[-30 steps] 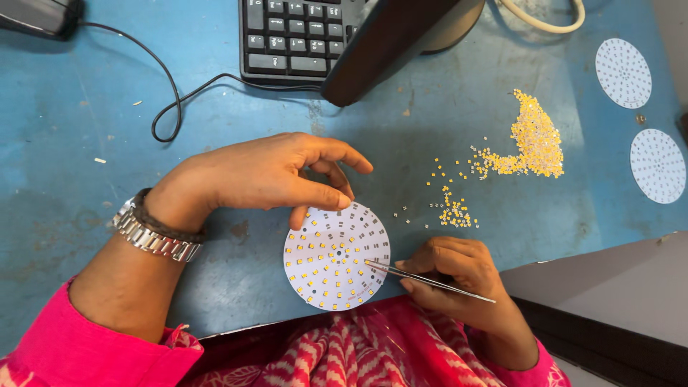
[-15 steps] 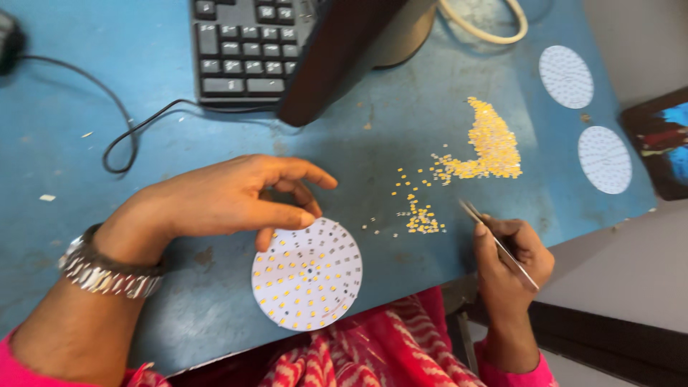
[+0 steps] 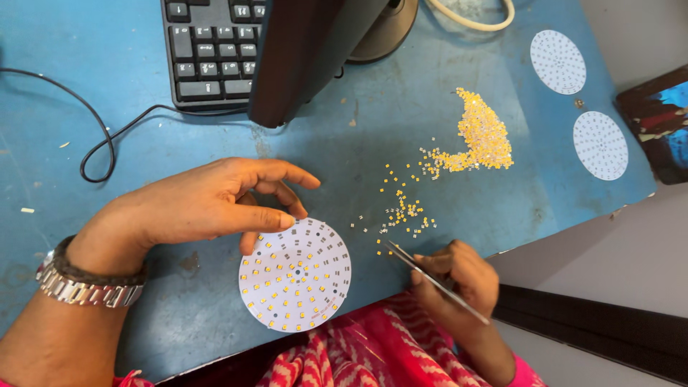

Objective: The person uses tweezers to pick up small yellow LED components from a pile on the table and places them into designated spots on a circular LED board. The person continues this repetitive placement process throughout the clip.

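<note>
A white round circuit board dotted with small yellow chips lies at the near edge of the blue table. My left hand rests on the board's upper left rim, thumb and fingers touching it. My right hand grips thin metal tweezers, whose tips point at scattered yellow chips just right of the board. A larger heap of yellow chips lies farther right.
A black keyboard and a dark monitor with its stand sit at the back, with a black cable looping left. Two bare white round boards lie at the far right by the table edge.
My right hand carried the tweezers off the board to the right, then back left toward the scattered chips. My left hand stayed on the board's rim. The view shifted.
</note>
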